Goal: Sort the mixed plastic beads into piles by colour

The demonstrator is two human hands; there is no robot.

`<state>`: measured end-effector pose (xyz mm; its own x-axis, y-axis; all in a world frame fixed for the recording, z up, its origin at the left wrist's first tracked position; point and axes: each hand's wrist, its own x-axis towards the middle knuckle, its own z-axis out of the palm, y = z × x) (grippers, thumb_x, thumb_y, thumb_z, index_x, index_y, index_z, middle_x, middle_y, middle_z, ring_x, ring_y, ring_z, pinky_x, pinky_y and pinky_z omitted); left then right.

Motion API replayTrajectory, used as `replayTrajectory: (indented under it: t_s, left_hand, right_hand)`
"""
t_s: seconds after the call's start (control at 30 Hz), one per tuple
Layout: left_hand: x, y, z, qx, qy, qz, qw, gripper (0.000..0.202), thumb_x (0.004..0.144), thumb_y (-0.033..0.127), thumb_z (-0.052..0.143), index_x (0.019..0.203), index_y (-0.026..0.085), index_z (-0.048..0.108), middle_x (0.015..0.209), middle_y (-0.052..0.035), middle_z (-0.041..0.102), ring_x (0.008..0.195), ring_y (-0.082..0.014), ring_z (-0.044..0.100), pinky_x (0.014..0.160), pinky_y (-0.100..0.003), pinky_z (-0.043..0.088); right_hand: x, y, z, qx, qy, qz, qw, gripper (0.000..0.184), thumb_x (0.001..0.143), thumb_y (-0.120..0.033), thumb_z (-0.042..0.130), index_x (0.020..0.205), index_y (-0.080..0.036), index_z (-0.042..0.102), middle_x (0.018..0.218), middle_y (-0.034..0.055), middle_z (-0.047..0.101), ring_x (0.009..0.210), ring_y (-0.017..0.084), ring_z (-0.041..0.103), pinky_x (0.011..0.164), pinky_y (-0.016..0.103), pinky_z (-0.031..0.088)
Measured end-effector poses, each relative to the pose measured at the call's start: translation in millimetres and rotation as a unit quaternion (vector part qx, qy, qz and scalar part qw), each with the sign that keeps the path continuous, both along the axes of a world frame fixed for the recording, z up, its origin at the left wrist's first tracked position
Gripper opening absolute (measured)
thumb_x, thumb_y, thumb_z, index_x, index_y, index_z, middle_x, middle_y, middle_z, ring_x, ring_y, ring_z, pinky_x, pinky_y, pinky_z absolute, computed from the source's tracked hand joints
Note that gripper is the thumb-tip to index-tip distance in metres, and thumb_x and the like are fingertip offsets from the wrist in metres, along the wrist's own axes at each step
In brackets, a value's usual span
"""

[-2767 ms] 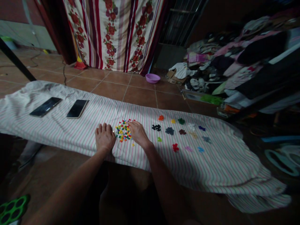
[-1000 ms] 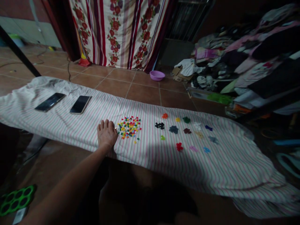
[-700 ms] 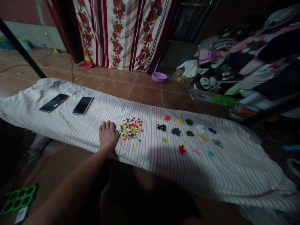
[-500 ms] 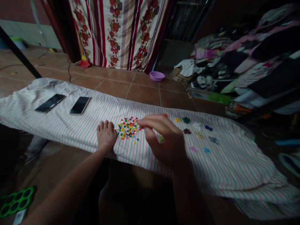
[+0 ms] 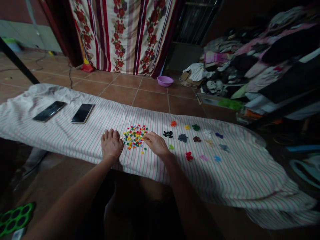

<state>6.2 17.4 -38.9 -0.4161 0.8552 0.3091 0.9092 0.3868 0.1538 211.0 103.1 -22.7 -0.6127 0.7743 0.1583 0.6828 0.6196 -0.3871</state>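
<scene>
A mixed pile of small coloured pieces [image 5: 135,137] lies on the striped cloth [image 5: 155,166] in front of me. My left hand [image 5: 111,144] rests flat on the cloth at the pile's left side, fingers stretched out. At the pile's right edge my right hand [image 5: 155,142] has thumb and fingers pinched together; whatever is between them is too small to make out. Single-colour heaps sit to the right: black pieces [image 5: 168,134], dark grey pieces [image 5: 182,137], red pieces [image 5: 189,156], orange pieces [image 5: 173,123] and lime-green pieces [image 5: 171,146], with several others beyond.
Two phones, one dark [image 5: 49,111] and one pale-edged [image 5: 83,113], lie on the cloth at the left. Past the cloth, a purple basin [image 5: 165,81] stands on the tiled floor. A heap of clothes [image 5: 270,63] fills the right background.
My right hand has dropped down and away from me to the pile's right edge, uncovering the black, dark grey and red heaps. My left hand stays beside the pile.
</scene>
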Motion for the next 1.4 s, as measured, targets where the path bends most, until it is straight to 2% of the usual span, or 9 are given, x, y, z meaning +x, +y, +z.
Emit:
replayTrajectory:
  t_s: [0.27,0.53,0.67,0.83,0.93,1.1,1.17,1.27,1.4]
  left_hand:
    - [1,-1,2.5,-0.002,-0.001,0.0,1.0,0.035,0.087,0.026,0.039,0.114,0.016,0.059,0.134,-0.0141,0.057,0.132,-0.0329,0.042,0.109,-0.047,0.032]
    - [3,-2,5.8,-0.003,-0.006,0.0,1.0,0.037,0.087,0.025,0.038,0.115,0.014,0.059,0.135,-0.0154,0.056,0.134,-0.0334,0.041,0.109,-0.048,0.032]
    - [3,-2,4.9,0.0,0.008,-0.003,1.0,0.036,0.088,0.027,0.035,0.113,0.015,0.059,0.133,-0.015,0.058,0.132,-0.0335,0.043,0.107,-0.047,0.033]
    - [2,-3,4.2,0.004,0.01,-0.011,1.0,0.038,0.089,0.028,0.033,0.113,0.014,0.059,0.132,-0.0161,0.058,0.131,-0.0343,0.042,0.107,-0.048,0.034]
    - [3,-3,5.3,0.009,0.007,-0.011,1.0,0.037,0.088,0.027,0.033,0.111,0.014,0.06,0.13,-0.0167,0.058,0.13,-0.0343,0.042,0.106,-0.048,0.034]
    - [3,-3,6.7,0.003,0.018,-0.015,1.0,0.036,0.089,0.028,0.031,0.108,0.016,0.059,0.128,-0.0158,0.059,0.128,-0.0341,0.044,0.104,-0.048,0.035]
    - [3,-3,6.8,0.007,0.023,-0.015,1.0,0.035,0.089,0.028,0.031,0.107,0.016,0.059,0.126,-0.0158,0.059,0.127,-0.0339,0.045,0.102,-0.047,0.036]
    - [3,-3,6.0,0.005,0.026,-0.016,1.0,0.032,0.088,0.028,0.032,0.103,0.018,0.059,0.123,-0.0148,0.06,0.124,-0.0328,0.046,0.101,-0.047,0.036]
    - [2,-2,3.3,-0.001,0.022,-0.013,1.0,0.033,0.087,0.028,0.034,0.105,0.017,0.059,0.124,-0.0149,0.06,0.126,-0.0332,0.045,0.103,-0.047,0.035]
  right_hand:
    - [-4,1,-4.0,0.001,0.011,0.013,1.0,0.013,0.091,-0.02,0.057,0.096,-0.023,0.068,0.095,0.002,0.061,0.084,0.014,0.058,0.069,0.023,0.041]
    - [0,2,-0.6,-0.03,0.106,0.036,0.993,0.008,0.09,-0.019,0.054,0.093,-0.02,0.062,0.094,0.0015,0.062,0.08,0.013,0.057,0.072,0.023,0.041]
    - [4,3,-0.8,-0.054,0.139,0.022,0.989,0.014,0.084,-0.012,0.05,0.093,-0.02,0.058,0.088,-0.0004,0.063,0.074,0.012,0.057,0.071,0.023,0.042]
    - [10,9,-0.8,-0.002,0.166,-0.009,0.986,0.017,0.083,-0.014,0.046,0.093,-0.02,0.059,0.093,0.003,0.064,0.078,0.014,0.059,0.073,0.025,0.046]
    - [23,19,3.1,0.032,0.215,-0.055,0.975,0.019,0.085,-0.018,0.045,0.094,-0.02,0.061,0.093,0.0052,0.065,0.08,0.015,0.061,0.076,0.027,0.048]
    - [63,37,10.8,0.035,0.302,-0.205,0.93,0.021,0.085,-0.026,0.048,0.098,-0.019,0.063,0.095,0.0076,0.069,0.081,0.017,0.065,0.076,0.029,0.052]
    - [82,46,14.7,0.046,0.307,-0.274,0.91,0.022,0.083,-0.026,0.049,0.099,-0.018,0.063,0.096,0.0093,0.07,0.084,0.019,0.067,0.078,0.03,0.052]
    - [111,62,22.0,0.064,0.244,-0.366,0.896,0.019,0.08,-0.022,0.052,0.094,-0.017,0.064,0.089,0.0099,0.071,0.081,0.02,0.067,0.078,0.031,0.051]
    - [142,87,26.6,0.05,0.121,-0.406,0.905,0.014,0.077,-0.017,0.055,0.084,-0.017,0.067,0.083,0.0078,0.071,0.08,0.019,0.066,0.077,0.029,0.049]
